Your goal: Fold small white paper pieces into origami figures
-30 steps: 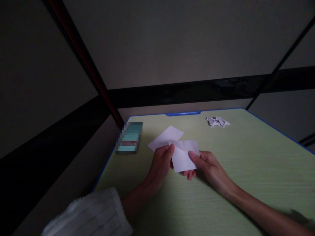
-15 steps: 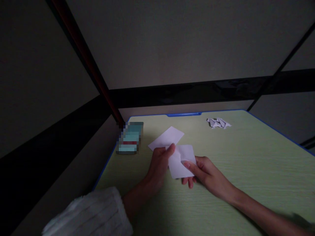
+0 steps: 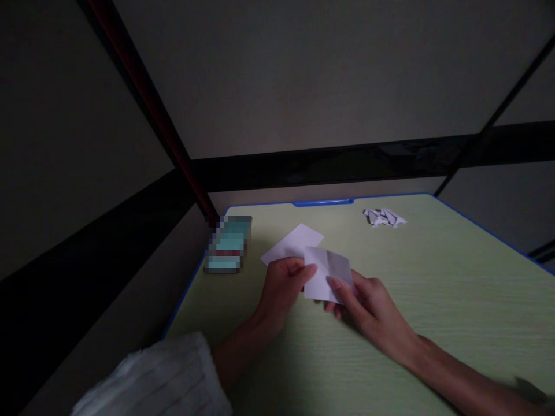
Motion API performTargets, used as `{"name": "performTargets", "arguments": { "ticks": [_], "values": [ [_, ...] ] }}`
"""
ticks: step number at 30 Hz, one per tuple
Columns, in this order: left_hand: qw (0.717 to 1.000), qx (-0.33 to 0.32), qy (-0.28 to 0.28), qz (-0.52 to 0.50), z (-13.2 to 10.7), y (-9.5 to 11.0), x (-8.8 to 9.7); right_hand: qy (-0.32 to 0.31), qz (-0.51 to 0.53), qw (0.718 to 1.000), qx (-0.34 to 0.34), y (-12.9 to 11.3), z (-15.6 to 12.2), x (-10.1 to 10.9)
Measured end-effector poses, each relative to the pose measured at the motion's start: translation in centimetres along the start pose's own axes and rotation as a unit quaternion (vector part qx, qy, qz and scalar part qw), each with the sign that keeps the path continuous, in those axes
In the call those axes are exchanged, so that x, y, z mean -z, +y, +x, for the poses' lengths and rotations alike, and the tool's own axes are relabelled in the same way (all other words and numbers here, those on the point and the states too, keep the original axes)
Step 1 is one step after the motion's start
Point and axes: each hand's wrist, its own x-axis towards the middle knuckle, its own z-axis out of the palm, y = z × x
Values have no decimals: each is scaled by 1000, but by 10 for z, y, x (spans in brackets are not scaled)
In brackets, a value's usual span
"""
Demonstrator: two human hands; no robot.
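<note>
Together, left hand (image 3: pixel 281 289) and right hand (image 3: pixel 368 309) pinch a creased paper slip (image 3: pixel 325 271) in their fingers above the green table (image 3: pixel 433 289).

Pixelated beyond reading: teal box (image 3: pixel 228 244), far left on worktop (image 3: pixel 433 289). Too small to tell: folded pieces (image 3: pixel 384 216), far right. Covered by left hand (image 3: pixel 281 289) and right hand (image 3: pixel 373 309): near corners of held paper (image 3: pixel 327 267).

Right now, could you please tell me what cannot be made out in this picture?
Head view throughout.
Box: face pixelated, nothing readable.
Folded paper pieces: too small and dim to count.
Held paper: edges partly covered by the left hand and right hand.
Flat sheet on the table: near corner behind the left hand.
Right forearm: cut off by the bottom edge.
</note>
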Motion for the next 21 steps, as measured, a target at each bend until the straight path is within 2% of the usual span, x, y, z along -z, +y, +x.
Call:
{"name": "performTargets", "arguments": {
  "ticks": [2, 5, 7, 10, 14, 21],
  "values": [
    [999, 5, 30, 14, 0, -1, 0, -3, -99, 993, 57, 3, -1, 0],
    [998, 5, 64, 20, 0, -3, 0, 3, -239, 956, 169, 8, -1, 1],
    [997, 4, 72, 14, 0, -2, 1, 3, -295, 928, 229, 10, 0, 1],
    [996, 11, 84, 3, -2, 1, 0, 9, -356, 892, 278, 12, 2, 2],
    [996, 20, 80, -25, -4, 5, -2, 20, -403, 855, 327, 12, 2, 4],
    [995, 34, 67, -70, -6, 9, -3, 19, -388, 847, 362, 13, 3, 9]
  ]
}}
